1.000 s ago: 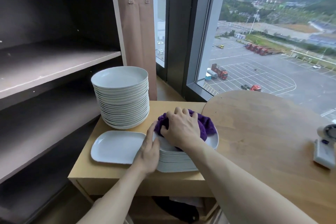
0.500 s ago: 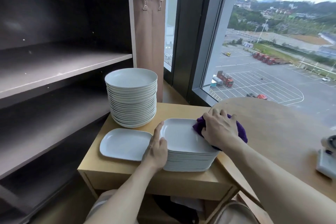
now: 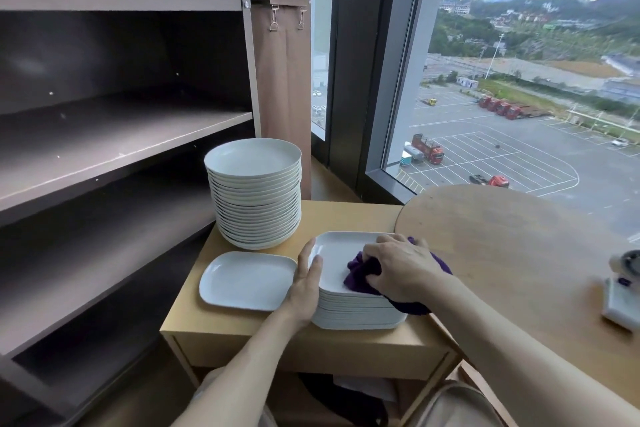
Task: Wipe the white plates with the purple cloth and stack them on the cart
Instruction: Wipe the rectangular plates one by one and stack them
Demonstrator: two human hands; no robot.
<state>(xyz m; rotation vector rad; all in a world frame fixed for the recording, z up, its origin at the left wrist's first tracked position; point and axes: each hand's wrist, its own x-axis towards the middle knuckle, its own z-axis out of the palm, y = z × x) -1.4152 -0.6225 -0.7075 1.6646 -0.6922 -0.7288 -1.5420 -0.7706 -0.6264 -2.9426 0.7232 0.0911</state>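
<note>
A stack of white square plates (image 3: 337, 255) sits on a small wooden side table (image 3: 346, 215). My right hand (image 3: 398, 265) grips the bunched purple cloth (image 3: 360, 274) and presses it on the top plate's right half. My left hand (image 3: 306, 282) rests against the stack's left edge, thumb on the top plate's rim. A single square plate (image 3: 246, 279) lies flat to the left. Behind it stands a tall stack of round white plates (image 3: 254, 191). The grey cart (image 3: 114, 135) with its shelves stands at the left.
A round wooden table (image 3: 512, 246) adjoins on the right, with a small white device (image 3: 623, 291) at its right edge. A brown fabric bag (image 3: 284, 80) hangs on the cart's end. A large window is behind. Dark items lie under the side table.
My right hand has drawn the purple cloth from the plate's far right corner toward the near middle of the top plate. My left hand stays at the stack's left edge. The camera moved closer.
</note>
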